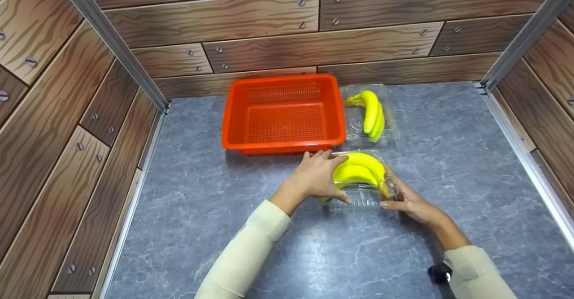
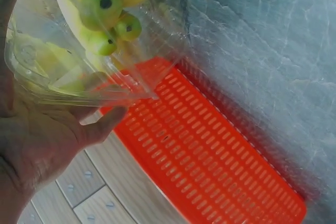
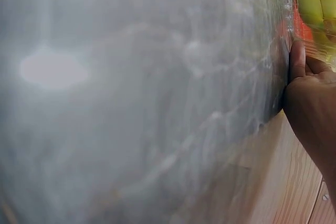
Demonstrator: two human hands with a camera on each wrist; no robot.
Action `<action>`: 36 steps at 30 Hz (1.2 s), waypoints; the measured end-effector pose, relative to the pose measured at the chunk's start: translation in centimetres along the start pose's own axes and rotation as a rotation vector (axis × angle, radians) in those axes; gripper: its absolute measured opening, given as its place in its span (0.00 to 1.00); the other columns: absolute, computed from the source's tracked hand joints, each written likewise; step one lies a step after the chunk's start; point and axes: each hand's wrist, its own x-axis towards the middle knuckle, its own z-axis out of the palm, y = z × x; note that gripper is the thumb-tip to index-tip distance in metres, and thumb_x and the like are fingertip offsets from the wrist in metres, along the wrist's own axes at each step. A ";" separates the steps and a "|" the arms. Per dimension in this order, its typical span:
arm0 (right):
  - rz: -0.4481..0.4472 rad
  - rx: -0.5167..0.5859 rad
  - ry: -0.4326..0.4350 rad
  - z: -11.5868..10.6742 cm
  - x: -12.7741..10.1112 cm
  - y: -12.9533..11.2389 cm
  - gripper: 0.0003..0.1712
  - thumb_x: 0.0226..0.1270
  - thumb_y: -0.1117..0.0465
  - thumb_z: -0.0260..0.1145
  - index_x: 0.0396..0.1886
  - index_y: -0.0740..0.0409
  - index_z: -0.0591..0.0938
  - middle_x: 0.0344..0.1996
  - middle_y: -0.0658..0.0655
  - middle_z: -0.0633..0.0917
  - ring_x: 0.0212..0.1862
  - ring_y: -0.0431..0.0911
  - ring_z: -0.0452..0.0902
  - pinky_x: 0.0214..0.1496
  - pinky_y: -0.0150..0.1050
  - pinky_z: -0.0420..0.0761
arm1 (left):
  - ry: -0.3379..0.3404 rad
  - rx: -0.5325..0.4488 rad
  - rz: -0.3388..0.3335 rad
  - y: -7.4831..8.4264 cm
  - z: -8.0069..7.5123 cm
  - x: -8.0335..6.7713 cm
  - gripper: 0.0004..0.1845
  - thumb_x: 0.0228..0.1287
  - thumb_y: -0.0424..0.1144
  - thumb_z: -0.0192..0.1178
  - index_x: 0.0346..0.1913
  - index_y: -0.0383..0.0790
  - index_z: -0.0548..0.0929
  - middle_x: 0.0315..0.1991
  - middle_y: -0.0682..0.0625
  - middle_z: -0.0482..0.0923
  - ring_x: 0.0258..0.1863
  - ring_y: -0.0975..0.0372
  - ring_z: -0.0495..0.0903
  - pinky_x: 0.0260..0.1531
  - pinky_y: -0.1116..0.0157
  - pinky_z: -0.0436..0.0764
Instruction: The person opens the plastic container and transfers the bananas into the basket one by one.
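No readable text or labels.

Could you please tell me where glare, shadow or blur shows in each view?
Head view: pale glare on the grey tabletop, shadow below the near edge of the orange basket; left wrist view: streaky reflections on the clear plastic pack, a bluish cast on the tabletop; right wrist view: a bright glare spot and blurred tabletop, right hand at the edge.

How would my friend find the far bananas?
Find the big red basket. Just right of it, a clear plastic tray holds the bananas. Unlike the nearer bunch, between the left hand and right hand, these have no hand on them.
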 end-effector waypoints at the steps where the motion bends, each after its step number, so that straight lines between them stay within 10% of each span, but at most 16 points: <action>1: 0.010 -0.004 0.002 0.0 0.0 0.0 0.64 0.71 0.66 0.71 0.90 0.49 0.35 0.87 0.67 0.29 0.86 0.70 0.19 0.81 0.76 0.23 | 0.002 -0.003 0.000 0.0 -0.1 0.0 0.62 0.44 0.81 0.73 0.83 0.63 0.64 0.82 0.44 0.67 0.81 0.49 0.68 0.79 0.34 0.64; 19: 0.018 -0.030 0.007 -0.2 -0.3 0.0 0.63 0.71 0.65 0.71 0.89 0.55 0.37 0.88 0.64 0.30 0.87 0.67 0.20 0.83 0.69 0.24 | 0.131 -0.121 0.094 -0.4 -2.3 0.2 0.50 0.53 0.77 0.71 0.73 0.50 0.79 0.65 0.52 0.86 0.61 0.53 0.87 0.63 0.50 0.85; 23: -0.003 -0.025 -0.013 -0.2 -0.4 0.1 0.63 0.72 0.65 0.70 0.90 0.50 0.36 0.88 0.59 0.29 0.87 0.64 0.19 0.89 0.42 0.32 | 0.175 -0.143 0.098 -0.3 -2.8 0.0 0.45 0.53 0.77 0.71 0.67 0.51 0.83 0.58 0.53 0.89 0.55 0.56 0.88 0.55 0.53 0.87; 27: -0.021 -0.043 -0.019 0.0 -0.6 0.3 0.62 0.72 0.67 0.69 0.90 0.48 0.37 0.89 0.57 0.30 0.87 0.62 0.19 0.74 0.11 0.43 | 0.184 -0.162 0.072 0.0 -3.7 -0.1 0.42 0.51 0.75 0.74 0.64 0.53 0.86 0.54 0.57 0.90 0.51 0.60 0.89 0.51 0.57 0.88; 36: -0.044 -0.036 -0.019 0.2 -1.0 0.6 0.62 0.70 0.68 0.69 0.90 0.42 0.41 0.89 0.54 0.33 0.88 0.60 0.20 0.78 0.16 0.39 | 0.269 -0.205 0.022 0.0 -6.0 -0.1 0.32 0.58 0.69 0.75 0.61 0.56 0.90 0.55 0.59 0.92 0.54 0.60 0.90 0.49 0.56 0.88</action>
